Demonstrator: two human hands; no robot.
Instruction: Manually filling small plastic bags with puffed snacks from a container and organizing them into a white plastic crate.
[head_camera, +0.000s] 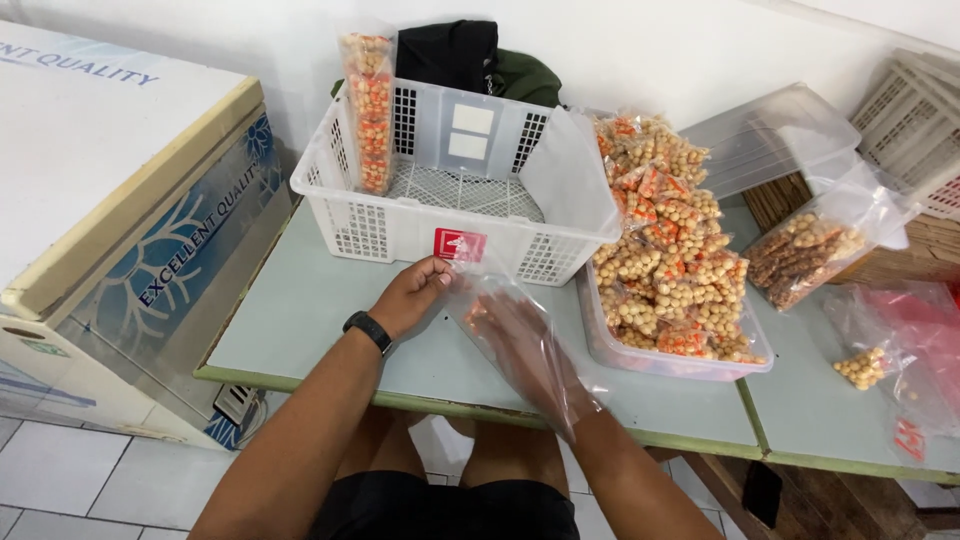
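Two hands on one thin clear plastic bag (505, 330), above the pale green table (300, 320): left hand (412, 295) pinching its mouth, right hand (525, 345) spread inside. Probably featherlight, limp, slippery; best gripped at the rim. White slotted basket (400, 225) just behind.

One view only, from the head, looking steeply down and forward over the person's own lap and forearms. The lens sits close: the pale green table (310, 330) fills the middle of the frame, its near edge cutting across low down, tiled floor showing beneath. Straight ahead the white wall closes the top. The white basket (400, 225) sits dead centre and upper, the chest freezer (120, 230) crowds the left edge, and stacked crates (915, 130) clip the right corner. With no second view, nothing overlaps.
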